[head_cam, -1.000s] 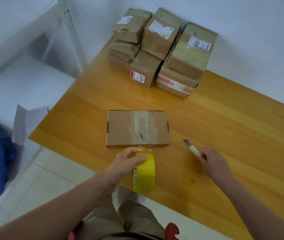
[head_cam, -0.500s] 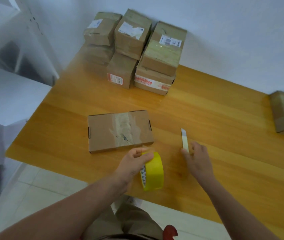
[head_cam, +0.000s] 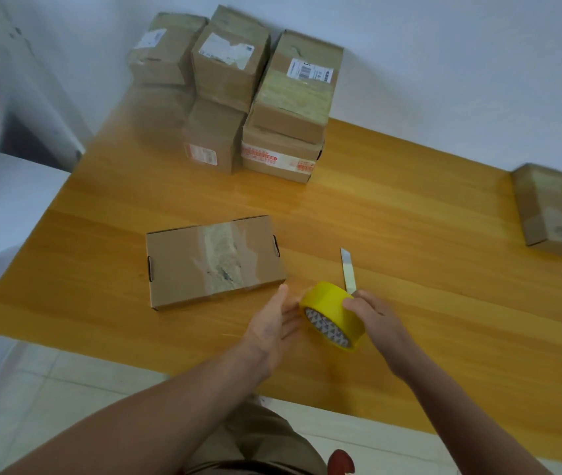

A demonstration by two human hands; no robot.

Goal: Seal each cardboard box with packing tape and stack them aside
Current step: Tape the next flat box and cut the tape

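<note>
A flat cardboard box [head_cam: 183, 262] with a strip of clear tape across its middle lies on the wooden table [head_cam: 427, 241], left of my hands. My right hand [head_cam: 377, 320] grips a yellow tape roll [head_cam: 332, 305] from the right, thumb on its band. The roll is tilted just off the flat box's near right corner. A utility knife [head_cam: 347, 269] sticks out beyond that hand, its handle end hidden behind the fingers and the roll. My left hand [head_cam: 272, 323] is spread flat, fingertips at the roll's left edge.
Several taped cardboard boxes [head_cam: 293, 97] are stacked at the table's far left against the white wall. One more box [head_cam: 547, 210] lies alone at the far right. A white metal shelf [head_cam: 15, 97] stands to the left. The table's near edge runs just below my wrists.
My right hand with the knife moved left onto the tape roll. My left hand loosened from the roll and spread its fingers. The view swung right, revealing the lone box.
</note>
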